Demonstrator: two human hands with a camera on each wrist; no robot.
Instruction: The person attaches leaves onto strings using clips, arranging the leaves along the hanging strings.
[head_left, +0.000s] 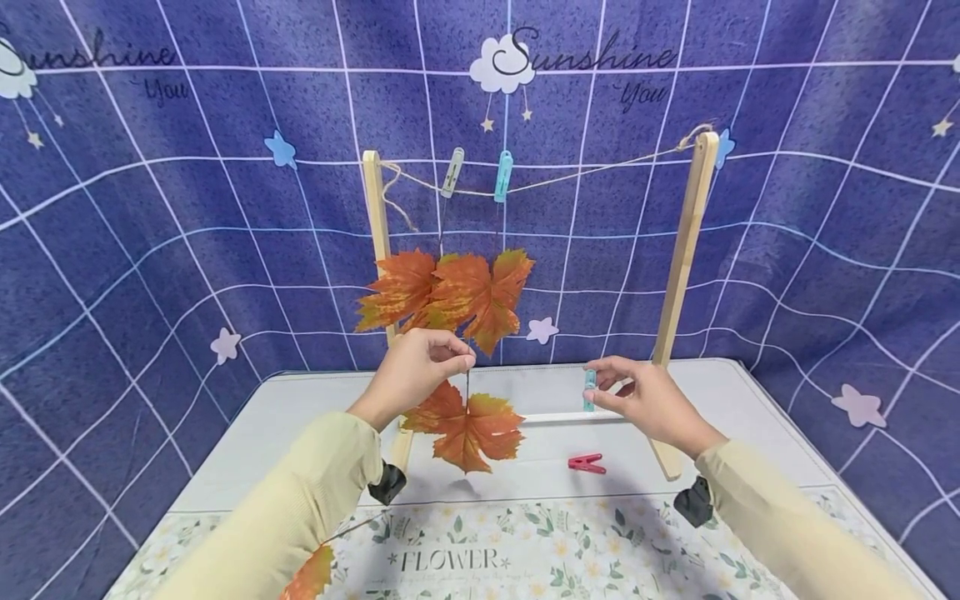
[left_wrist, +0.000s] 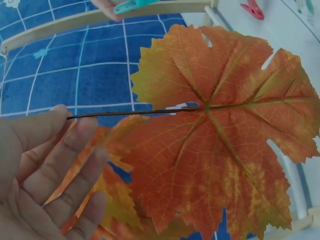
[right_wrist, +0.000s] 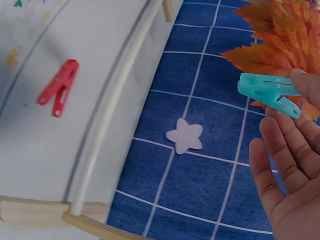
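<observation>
My left hand (head_left: 423,367) pinches the thin stem of an orange maple-like leaf (left_wrist: 220,115) between thumb and index finger; the leaf hangs below the fingers. My right hand (head_left: 647,396) holds a teal clothespin (right_wrist: 267,90) by its handle ends, off to the right at about the same height. Above, two similar leaves (head_left: 480,292) hang by their stems from a twine line (head_left: 585,172). One stem is gripped by a grey clothespin (head_left: 452,172), the other by a blue clothespin (head_left: 503,176).
Two wooden posts (head_left: 686,250) joined by a white rod (head_left: 570,417) carry the twine. A red clothespin (head_left: 587,463) lies on the white table (head_left: 525,483). Another leaf (head_left: 311,575) rests at the front, partly behind my left sleeve. A blue grid cloth hangs behind.
</observation>
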